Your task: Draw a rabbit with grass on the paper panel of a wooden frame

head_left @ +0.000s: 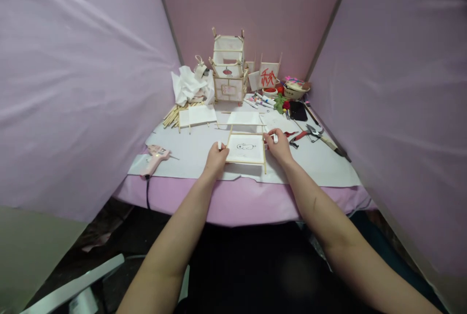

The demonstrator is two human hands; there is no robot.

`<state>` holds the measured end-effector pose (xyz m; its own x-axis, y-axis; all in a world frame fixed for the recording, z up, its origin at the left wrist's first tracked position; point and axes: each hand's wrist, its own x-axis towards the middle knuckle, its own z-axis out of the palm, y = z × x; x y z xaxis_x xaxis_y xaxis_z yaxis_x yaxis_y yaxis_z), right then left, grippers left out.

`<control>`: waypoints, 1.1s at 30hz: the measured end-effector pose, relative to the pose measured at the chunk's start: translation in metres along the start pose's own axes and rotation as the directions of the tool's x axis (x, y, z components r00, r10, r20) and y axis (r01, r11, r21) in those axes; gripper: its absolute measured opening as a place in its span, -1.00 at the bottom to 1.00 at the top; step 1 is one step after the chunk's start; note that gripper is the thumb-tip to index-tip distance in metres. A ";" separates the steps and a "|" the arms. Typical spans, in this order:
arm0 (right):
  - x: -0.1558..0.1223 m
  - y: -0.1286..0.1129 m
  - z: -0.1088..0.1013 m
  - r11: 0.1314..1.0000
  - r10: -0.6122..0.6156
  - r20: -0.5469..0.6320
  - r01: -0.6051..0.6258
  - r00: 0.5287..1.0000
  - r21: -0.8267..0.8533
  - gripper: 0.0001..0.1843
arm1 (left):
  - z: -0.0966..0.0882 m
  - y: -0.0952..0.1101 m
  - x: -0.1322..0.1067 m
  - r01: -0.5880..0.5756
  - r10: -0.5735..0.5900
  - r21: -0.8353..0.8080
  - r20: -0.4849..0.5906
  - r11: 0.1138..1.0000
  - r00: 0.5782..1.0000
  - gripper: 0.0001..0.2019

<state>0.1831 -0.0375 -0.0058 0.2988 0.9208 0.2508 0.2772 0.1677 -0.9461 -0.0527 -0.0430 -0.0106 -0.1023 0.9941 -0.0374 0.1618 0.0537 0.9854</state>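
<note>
Left hand (215,158) is at the left edge of the stick-framed paper panel (246,151), which lies flat near the worktop's (237,202) front. Its fingers are curled on a small white piece (219,145). Right hand (280,148) is at the right edge, fingers pinching a white marker (275,137). Glue gun (156,158) lies well left.

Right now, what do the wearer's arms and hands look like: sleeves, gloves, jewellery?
Left hand and right hand are bare: no gloves, rings or watch visible. Left forearm and right forearm are uncovered to the frame edge, no sleeve showing. The right one has a small dark mark.
</note>
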 end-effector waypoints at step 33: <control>-0.007 -0.020 0.042 0.954 -0.168 0.066 0.146 0.984 0.261 -0.66 | -0.017 0.008 0.019 -0.582 0.551 -0.031 -0.283 0.813 0.785 -0.73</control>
<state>0.1366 -0.0325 0.0025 0.1872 0.9006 0.3923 0.0693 0.3863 -0.9198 -0.0698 -0.0254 -0.0006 -0.2687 0.7833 0.5606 0.1611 -0.5373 0.8279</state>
